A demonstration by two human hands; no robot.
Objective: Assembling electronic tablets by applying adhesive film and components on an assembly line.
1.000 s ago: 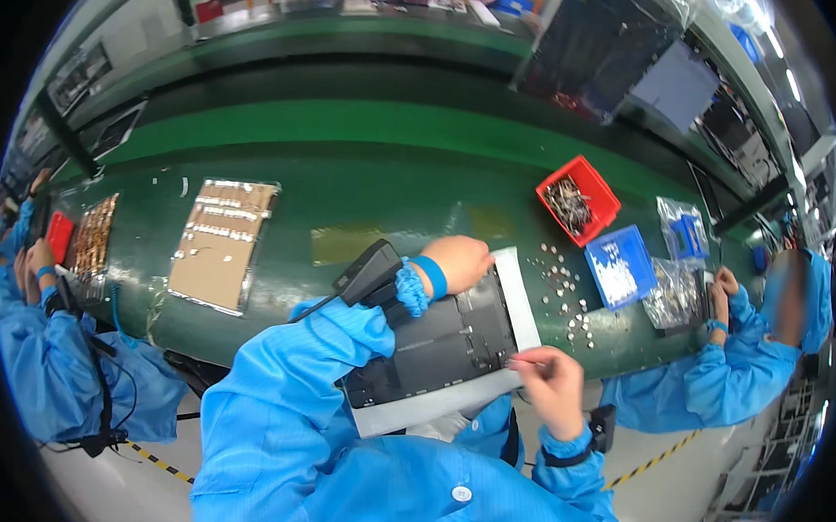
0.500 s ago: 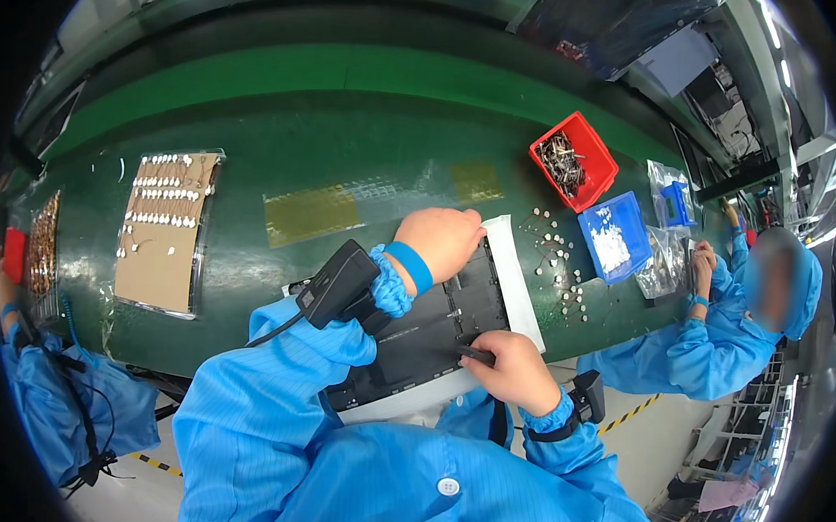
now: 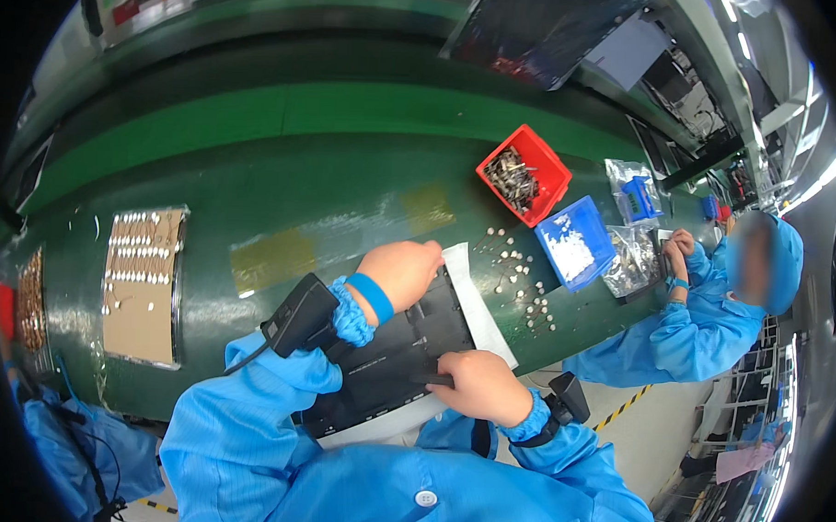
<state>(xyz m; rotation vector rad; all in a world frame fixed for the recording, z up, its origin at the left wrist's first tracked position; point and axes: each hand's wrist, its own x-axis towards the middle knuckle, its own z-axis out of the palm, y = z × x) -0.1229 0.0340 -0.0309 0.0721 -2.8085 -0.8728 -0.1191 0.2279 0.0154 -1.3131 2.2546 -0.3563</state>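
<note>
A black flat panel [image 3: 387, 359] with small slots and moulded details lies tilted at the near edge of the green table [image 3: 338, 180]. White sheet material [image 3: 479, 305] shows along its right side. My left hand [image 3: 395, 271] reaches over the panel, fingers closed at its far right corner; the fingertips are partly hidden. Low on the panel's right part, my right hand [image 3: 481, 385] pinches a small dark strip-like piece [image 3: 430, 379], held flat against or just above the surface; I cannot tell which. Both wrists carry black devices, and a blue band [image 3: 371, 298] circles the left one.
Right of the panel lie scattered small white-headed pieces [image 3: 536, 307], a red bin [image 3: 541, 169] of metal parts and a blue bin [image 3: 580, 244] of white parts. A brown board [image 3: 140, 316] with rows of white-headed pieces lies left. Co-workers [image 3: 687, 335] sit at both sides.
The whole view has shifted, so bins and board appear farther left and lower. My right hand and its dark strip have turned slightly; the strip points more to the left. Both grips look unchanged.
</note>
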